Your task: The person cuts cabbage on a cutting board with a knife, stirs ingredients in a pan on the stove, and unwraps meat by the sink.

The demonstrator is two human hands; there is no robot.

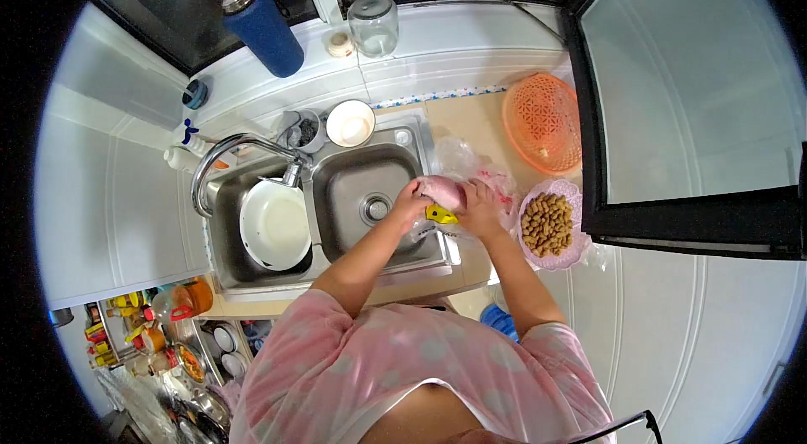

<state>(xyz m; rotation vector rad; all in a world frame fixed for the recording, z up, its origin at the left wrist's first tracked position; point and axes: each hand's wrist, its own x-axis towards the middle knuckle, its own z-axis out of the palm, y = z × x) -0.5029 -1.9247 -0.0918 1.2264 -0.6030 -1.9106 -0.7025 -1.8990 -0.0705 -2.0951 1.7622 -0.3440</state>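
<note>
Over the right rim of the sink, both my hands are closed on a pink oblong item [442, 192], which seems to be in clear plastic. My left hand [409, 205] grips its left end, fingers curled. At its right end my right hand [481, 209] holds on, with crinkled clear plastic bag [500, 183] bunched behind it. A yellow label with black marks [440, 215] shows just below the pink item. What kind of item it is, I cannot make out.
A pink scalloped bowl of peanuts in shells [574, 257] stands right of my right hand. Behind it leans an orange basket [542, 120]. A white basin [276, 224] sits in the left sink bowl, under the faucet [244, 140]. An open window frame [595, 183] juts in from the right.
</note>
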